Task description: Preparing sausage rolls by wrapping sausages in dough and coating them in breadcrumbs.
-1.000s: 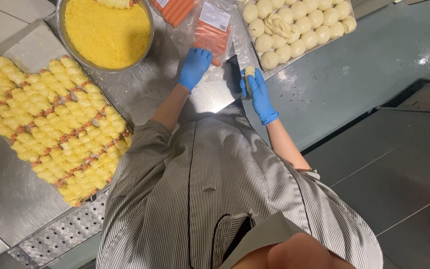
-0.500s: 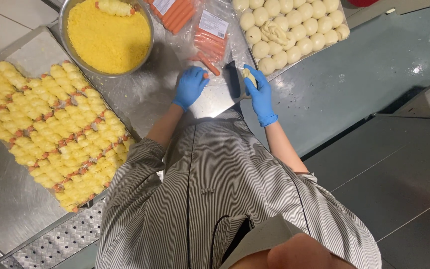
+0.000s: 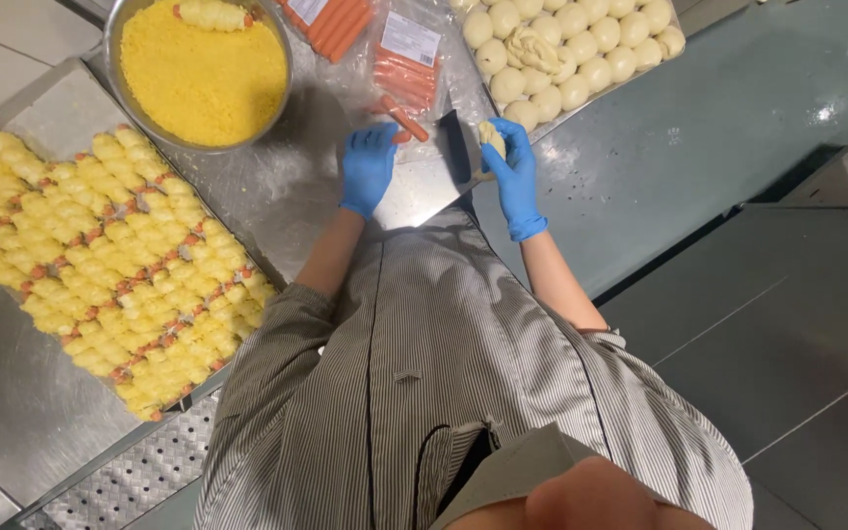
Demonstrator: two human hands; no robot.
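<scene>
1. The left hand, in a blue glove, is closed at the fingertips on one end of a single orange sausage, which lies on the steel worktop and points away from the fingers.
2. The right hand, also in a blue glove, grips a pale lump of dough, fingers curled round it; the lump sits at the upper edge of the palm.
3. Between the two hands lies a flat shiny metal scraper blade, touching the worktop.
4. Just beyond the left hand's fingertips lies an opened clear plastic pack of orange sausages.
5. Beyond the right hand stands a tray of pale round dough balls.
6. Beyond and outward of the left hand stands a round metal bowl of yellow crumbs; well outward of it lies a metal tray of yellow crumbed sausage rolls.
</scene>
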